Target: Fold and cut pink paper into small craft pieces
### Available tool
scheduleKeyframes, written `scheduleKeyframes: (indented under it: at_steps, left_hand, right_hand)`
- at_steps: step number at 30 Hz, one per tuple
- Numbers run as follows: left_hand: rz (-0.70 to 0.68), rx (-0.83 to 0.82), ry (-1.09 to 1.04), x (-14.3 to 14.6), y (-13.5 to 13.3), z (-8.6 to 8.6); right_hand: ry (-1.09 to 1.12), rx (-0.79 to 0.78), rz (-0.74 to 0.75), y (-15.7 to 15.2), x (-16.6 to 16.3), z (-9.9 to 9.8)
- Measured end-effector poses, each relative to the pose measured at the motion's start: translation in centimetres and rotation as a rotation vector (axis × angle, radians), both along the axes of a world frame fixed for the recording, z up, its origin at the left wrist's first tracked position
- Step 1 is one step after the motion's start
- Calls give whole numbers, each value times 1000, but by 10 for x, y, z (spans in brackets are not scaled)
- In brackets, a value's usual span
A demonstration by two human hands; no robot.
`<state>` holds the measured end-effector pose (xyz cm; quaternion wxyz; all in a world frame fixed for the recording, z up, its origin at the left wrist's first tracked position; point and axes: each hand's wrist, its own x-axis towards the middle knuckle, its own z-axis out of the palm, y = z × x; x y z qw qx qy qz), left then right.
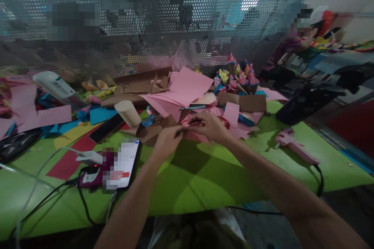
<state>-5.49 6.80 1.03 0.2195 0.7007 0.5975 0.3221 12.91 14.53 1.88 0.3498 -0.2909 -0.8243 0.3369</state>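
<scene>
At the front of a paper heap, my left hand [167, 140] and my right hand [212, 126] almost meet. Both have their fingertips pinched on a small strip of pink paper [189, 125]; the fingers partly hide it. Beneath and beside the hands lie brown paper pieces [150, 134] and more pink scraps. Large pink paper sheets [187, 85] are stacked just behind. A red ring-shaped item [224, 121], perhaps a tape roll or scissor handle, lies right of my right hand. To the left of my left hand leans a cream cardboard tube [127, 113].
A pink glue gun [296, 146] lies at the right on the green table [216, 186]. A lit phone [127, 163], a purple power strip [93, 177] and cables are at the left. Finished paper cones [241, 76] cluster behind. A person [288, 48] sits beyond, right.
</scene>
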Motion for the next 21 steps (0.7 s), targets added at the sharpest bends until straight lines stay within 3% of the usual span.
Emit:
scheduleKeyframes:
  at_steps: [3,9,13,18,21]
  left_hand:
    - [66,-7,-54,-3,-1,0]
    - [-3,-18,-67,2,-3,4]
    - [60,-32,-130,1,-1,3]
    - [237,18,-340,-2,0,6]
    - [261,25,-395,1,-1,7]
  right_hand:
    - [-53,1,-65,4,4,1]
    - [-112,-48,-30,4,1,-3]
    - [86,-128,0,7,0,-3]
    - [294,-111,-196,11,4,0]
    - [340,-105,-207,9,1,-3]
